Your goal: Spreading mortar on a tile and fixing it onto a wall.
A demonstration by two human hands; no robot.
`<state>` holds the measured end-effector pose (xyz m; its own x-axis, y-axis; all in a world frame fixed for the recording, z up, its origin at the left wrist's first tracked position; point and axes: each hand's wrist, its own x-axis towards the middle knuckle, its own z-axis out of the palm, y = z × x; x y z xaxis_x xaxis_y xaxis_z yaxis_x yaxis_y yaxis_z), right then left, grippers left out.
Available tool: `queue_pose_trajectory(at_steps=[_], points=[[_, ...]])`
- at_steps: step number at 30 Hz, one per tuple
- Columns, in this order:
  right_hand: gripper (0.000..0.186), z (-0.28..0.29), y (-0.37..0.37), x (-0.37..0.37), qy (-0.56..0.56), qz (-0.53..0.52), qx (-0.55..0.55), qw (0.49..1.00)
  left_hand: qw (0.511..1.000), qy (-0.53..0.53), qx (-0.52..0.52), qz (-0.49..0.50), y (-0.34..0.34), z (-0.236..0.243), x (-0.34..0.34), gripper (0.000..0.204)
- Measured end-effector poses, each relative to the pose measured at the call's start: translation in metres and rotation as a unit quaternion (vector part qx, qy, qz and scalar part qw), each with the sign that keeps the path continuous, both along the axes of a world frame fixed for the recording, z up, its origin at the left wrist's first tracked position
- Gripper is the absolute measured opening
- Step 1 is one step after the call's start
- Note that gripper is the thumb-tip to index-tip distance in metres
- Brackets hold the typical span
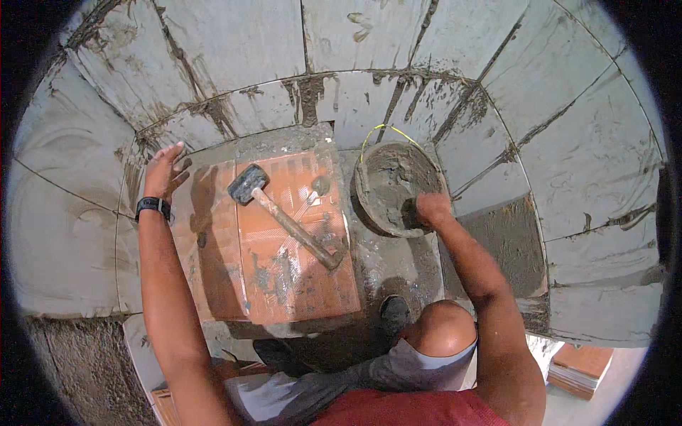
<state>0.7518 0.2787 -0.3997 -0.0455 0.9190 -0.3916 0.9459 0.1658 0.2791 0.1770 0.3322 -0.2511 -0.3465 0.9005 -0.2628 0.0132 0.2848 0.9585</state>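
Note:
My left hand is raised beside the tiled wall at the left, its fingers apart and holding nothing. A dark watch is on that wrist. My right hand is closed at the right rim of a bucket of wet grey mortar. Whatever it grips is hidden by the fist and the mortar. A yellow wire handle arches over the bucket's far side. Between my hands, a rubber mallet with a black head and wooden handle lies across mortar-smeared orange tiles.
Pale grey wall tiles with mortar-streaked joints curve around the far side and both sides. Wet mortar covers the floor by the bucket. My knee is near the bucket. A stack of tiles stands at the lower right.

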Motion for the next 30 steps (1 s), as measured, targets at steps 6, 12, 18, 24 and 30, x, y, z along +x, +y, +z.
queue_pose_trajectory(at_steps=[6,12,18,24,30], points=[[0.023,0.054,-0.013,0.008,0.031,-0.042,0.066,0.996,0.997,0.072,-0.001,0.009,-0.016,0.016,-0.006,0.049],[0.029,0.076,-0.122,0.029,0.392,-0.234,0.140,0.878,0.984,0.177,-0.019,-0.005,-0.013,0.009,0.044,0.049],[0.033,0.027,-0.161,0.049,0.426,-0.276,0.117,0.854,0.833,0.398,0.118,-0.367,-0.027,-0.021,0.244,0.052],[0.035,0.080,-0.213,0.073,0.374,-0.325,0.004,0.869,0.677,0.545,0.148,-0.471,-0.077,-0.082,0.351,0.086],[0.037,0.074,-0.265,0.074,0.334,-0.277,0.188,0.881,0.664,0.575,0.102,-0.467,-0.094,-0.107,0.359,0.107]])
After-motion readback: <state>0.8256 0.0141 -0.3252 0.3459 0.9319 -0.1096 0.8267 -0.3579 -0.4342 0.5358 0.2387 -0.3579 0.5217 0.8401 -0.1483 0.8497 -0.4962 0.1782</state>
